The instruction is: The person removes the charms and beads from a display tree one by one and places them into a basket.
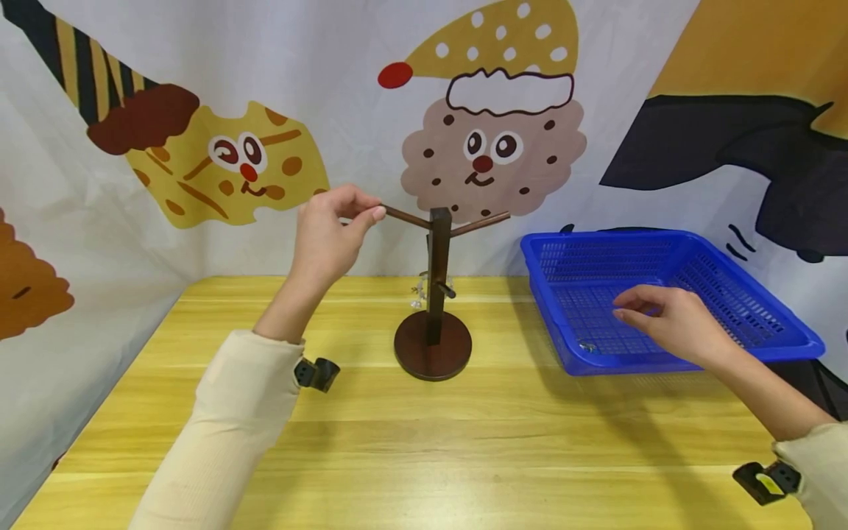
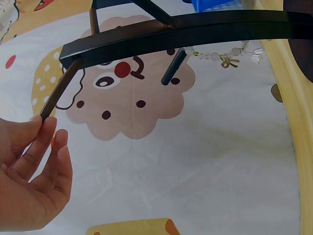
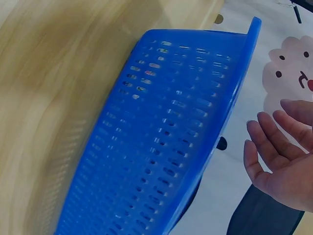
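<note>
A dark brown wooden stand (image 1: 435, 276) with a round base and several pegs stands upright on the table. My left hand (image 1: 334, 232) pinches the tip of its upper left peg (image 1: 407, 216) between thumb and fingers; the left wrist view shows the same pinch. From a lower peg hangs a beaded bracelet (image 2: 215, 56) with a bow charm and clear pendant, partly hidden behind the post in the head view. My right hand (image 1: 676, 324), fingers loosely bent and holding nothing, hovers over the blue plastic basket (image 1: 550, 294). Inside that basket, near its front left corner, lies a small shiny beaded piece (image 1: 588, 347).
The light wooden table (image 1: 371, 449) runs back to a white cloth (image 1: 358, 140) printed with cartoon food figures. At the right, the basket's slotted wall (image 3: 161, 127) rises from the tabletop and its far right part reaches the table's edge.
</note>
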